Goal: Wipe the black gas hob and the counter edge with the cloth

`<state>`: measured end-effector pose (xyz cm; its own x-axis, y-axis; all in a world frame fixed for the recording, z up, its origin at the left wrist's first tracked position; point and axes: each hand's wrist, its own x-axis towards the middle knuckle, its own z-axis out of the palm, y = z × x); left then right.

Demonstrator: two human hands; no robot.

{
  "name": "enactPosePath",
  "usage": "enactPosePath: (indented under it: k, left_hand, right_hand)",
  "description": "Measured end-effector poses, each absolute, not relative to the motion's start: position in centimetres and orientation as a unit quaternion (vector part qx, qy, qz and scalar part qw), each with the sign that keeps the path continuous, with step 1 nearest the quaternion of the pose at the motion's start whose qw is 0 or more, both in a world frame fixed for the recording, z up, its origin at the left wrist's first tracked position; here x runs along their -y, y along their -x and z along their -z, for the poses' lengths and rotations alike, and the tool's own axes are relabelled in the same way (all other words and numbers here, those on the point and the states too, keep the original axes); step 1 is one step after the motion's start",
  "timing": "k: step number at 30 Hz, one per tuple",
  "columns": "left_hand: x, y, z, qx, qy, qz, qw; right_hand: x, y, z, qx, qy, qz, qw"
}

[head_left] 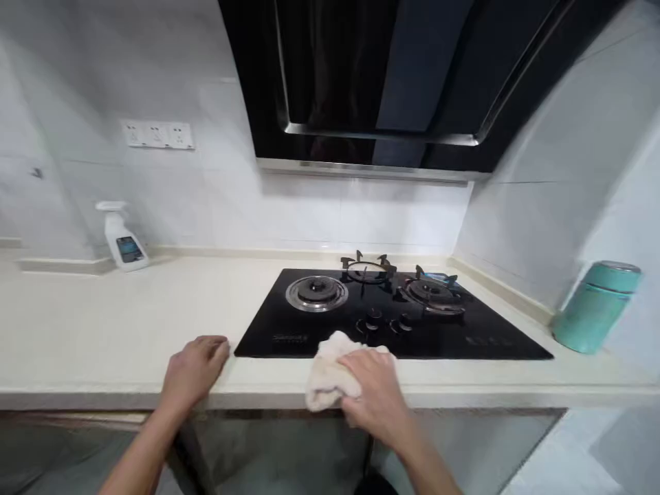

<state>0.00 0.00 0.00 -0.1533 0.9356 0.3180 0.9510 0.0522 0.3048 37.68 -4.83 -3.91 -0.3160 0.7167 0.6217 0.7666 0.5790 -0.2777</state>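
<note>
1. Our right hand (375,399) lies at the front edge of the pale cream stone countertop (103,323). Its fingers are closed together and clamped down on the crumpled cream-coloured fabric cloth (326,378).
2. The cloth sits on the front strip of the countertop. Its upper fold touches the front edge of the flat black glass gas hob (495,340), and its lower fold hangs slightly over the counter lip.
3. Our left hand (194,370) rests palm down on the countertop, just beside the front left corner of the hob. Its fingers are together and slightly bent, and they grip nothing.
4. On the hob we see a round steel left burner (316,292) and a right burner (433,294) under a black pan support. A second black pan support (367,269) stands at the rear between them. Two black rotary knobs (374,320) sit just behind the cloth.
5. A white plastic spray bottle (122,237) stands at the rear left against the white tiled wall, well apart from both hands.
6. A teal cylindrical container with a metal lid (595,307) stands at the far right.
7. A black glass range hood (371,75) hangs above the hob
</note>
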Motion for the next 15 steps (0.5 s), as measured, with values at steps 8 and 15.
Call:
enactPosePath:
  k: [8, 15]
  left_hand:
    - [-0.5, 0.4, 0.1, 0.72, 0.655, 0.228, 0.023]
    - [0.1, -0.1, -0.2, 0.721, 0.652, 0.231, 0.032]
  right_hand:
    - [6.0, -58.4, 4.4, 0.661, 0.658, 0.135, 0.334]
    - [7.1, -69.5, 3.3, 0.508, 0.801, 0.137, 0.286]
